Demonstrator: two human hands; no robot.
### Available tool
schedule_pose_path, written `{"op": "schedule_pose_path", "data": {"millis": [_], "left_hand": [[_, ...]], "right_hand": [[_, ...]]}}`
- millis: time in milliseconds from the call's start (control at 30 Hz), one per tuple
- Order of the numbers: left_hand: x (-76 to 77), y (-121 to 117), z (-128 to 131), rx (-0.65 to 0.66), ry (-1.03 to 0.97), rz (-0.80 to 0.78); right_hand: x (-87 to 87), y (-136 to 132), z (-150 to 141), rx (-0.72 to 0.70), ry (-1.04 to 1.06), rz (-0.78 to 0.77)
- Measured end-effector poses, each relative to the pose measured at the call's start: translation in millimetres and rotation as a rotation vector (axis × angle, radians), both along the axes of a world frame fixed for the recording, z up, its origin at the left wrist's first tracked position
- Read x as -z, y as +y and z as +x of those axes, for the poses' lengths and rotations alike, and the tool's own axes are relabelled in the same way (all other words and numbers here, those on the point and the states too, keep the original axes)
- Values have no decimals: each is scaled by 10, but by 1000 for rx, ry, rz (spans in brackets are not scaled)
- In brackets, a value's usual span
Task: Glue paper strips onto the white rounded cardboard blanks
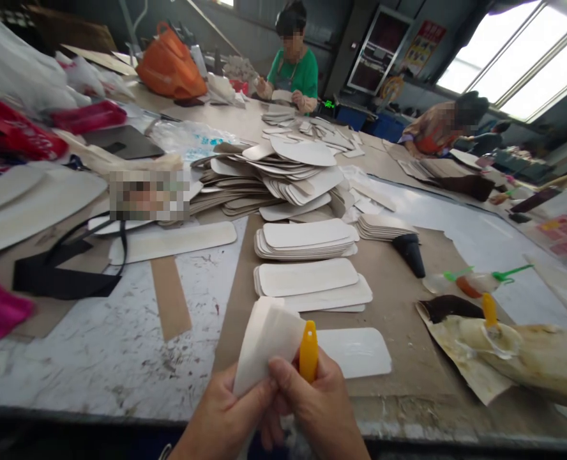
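Note:
My left hand [235, 404] is closed around a curved, off-white flat piece [268, 338], which looks like card or leather and is bent upward near the table's front edge. My right hand [316, 397] grips a yellow handle [308, 352], its thumb also pressing on the pale piece; the tool's far end is hidden in the hand. Just behind my right hand lies a single white rounded strip [355, 351] with a shiny surface. Beyond the hands are a small stack of strips [312, 278] and a taller, neater stack [307, 236].
Large piles of pale cut pieces [283, 172] fill the middle. To the right lie a black cone [408, 254], squeeze bottles [475, 283] and a glue-stained container with a yellow-handled tool [490, 313]. A black strap [68, 275] lies left. Two people [295, 70] work across the table.

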State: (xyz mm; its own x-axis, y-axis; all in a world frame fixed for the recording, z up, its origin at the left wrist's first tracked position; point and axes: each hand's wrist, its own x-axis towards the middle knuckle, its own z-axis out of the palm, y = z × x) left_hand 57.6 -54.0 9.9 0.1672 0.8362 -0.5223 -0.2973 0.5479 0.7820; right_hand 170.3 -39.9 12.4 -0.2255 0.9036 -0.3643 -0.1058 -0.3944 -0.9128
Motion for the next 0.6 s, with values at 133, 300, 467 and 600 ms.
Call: {"op": "schedule_pose_path", "data": {"millis": [133,300,467,600], "left_hand": [[51,24,-16,-24,-43,2],[46,57,26,-187,-30,-62],[4,84,44,-333,-36,-139],[-29,84,49,-351,-34,-155]], "right_hand": [[73,-36,-23,200,-299,258],[161,-9,75,229,-567,434],[138,76,102,347,-543,374],[49,90,97,375,-350,153]]}}
